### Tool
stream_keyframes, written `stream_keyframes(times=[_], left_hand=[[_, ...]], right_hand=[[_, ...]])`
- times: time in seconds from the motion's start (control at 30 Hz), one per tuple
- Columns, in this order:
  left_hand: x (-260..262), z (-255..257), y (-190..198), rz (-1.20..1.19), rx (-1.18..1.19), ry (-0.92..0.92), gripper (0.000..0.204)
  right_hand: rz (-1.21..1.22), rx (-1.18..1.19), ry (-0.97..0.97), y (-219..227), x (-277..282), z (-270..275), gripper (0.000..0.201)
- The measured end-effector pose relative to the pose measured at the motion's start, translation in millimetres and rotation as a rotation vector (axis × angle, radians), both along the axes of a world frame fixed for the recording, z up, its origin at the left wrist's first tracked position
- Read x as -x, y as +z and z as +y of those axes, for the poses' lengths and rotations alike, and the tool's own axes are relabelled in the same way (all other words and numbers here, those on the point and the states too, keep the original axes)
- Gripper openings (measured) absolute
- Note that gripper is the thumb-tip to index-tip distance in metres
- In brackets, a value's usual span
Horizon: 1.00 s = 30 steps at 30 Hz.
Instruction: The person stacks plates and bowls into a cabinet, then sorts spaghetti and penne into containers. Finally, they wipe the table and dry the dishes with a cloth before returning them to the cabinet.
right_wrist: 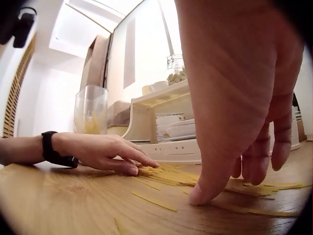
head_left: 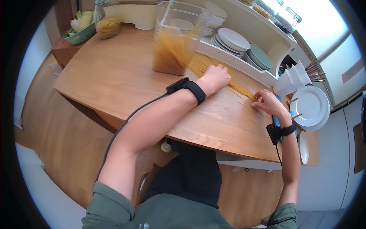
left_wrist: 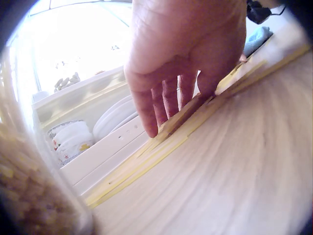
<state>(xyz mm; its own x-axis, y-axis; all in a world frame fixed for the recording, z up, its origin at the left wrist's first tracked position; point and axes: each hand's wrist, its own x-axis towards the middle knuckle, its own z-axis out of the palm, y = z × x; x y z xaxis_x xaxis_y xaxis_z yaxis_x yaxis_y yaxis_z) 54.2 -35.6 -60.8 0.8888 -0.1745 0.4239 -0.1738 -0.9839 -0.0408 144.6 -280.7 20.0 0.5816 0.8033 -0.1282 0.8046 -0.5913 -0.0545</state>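
Upon a wooden tabletop, along the foot of a white dish shelf, worked with both hands at dry spaghetti, loosely spread in a long band to the right of a clear plastic container holding more of the same. Held the hands apart, with the left hand over the band's middle, fingers extended and touching it, and the right hand at the far end, thumb and fingers spread, thumb tip on the tabletop. Called, in judgement, for light, level sweeping, to gather stray strands lengthwise, ends aligned, without snapping.
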Motion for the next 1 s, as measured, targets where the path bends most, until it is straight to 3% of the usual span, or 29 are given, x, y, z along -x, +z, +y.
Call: stream_keyframes(times=[0.1,0.33,0.5,0.63,0.83,1.0], left_hand=[[1.1,-6.0,0.2,-0.082,-0.032,0.005,0.016],[-2.4,-9.4,-1.3,-0.121,-0.059,0.004,0.016],[-5.0,-10.8,-6.6,-0.144,-0.039,0.009,0.015],[-8.2,-11.2,-8.1,-0.156,0.018,0.031,0.016],[-10.3,-9.9,-10.0,-0.154,0.025,0.063,0.017],[-12.3,-6.9,-7.1,-0.194,0.103,0.051,0.018]], right_hand=[[0.041,-0.067,-0.043,-4.2,-4.5,13.2,0.029],[0.134,0.054,0.017,0.5,-22.9,35.3,0.026],[0.046,0.217,0.054,6.8,-21.8,44.1,0.027],[0.037,0.17,0.099,8.0,-23.6,40.2,0.026],[0.045,0.247,0.02,13.2,-24.2,33.7,0.022],[0.183,0.134,-0.019,25.0,-32.2,23.1,0.018]])
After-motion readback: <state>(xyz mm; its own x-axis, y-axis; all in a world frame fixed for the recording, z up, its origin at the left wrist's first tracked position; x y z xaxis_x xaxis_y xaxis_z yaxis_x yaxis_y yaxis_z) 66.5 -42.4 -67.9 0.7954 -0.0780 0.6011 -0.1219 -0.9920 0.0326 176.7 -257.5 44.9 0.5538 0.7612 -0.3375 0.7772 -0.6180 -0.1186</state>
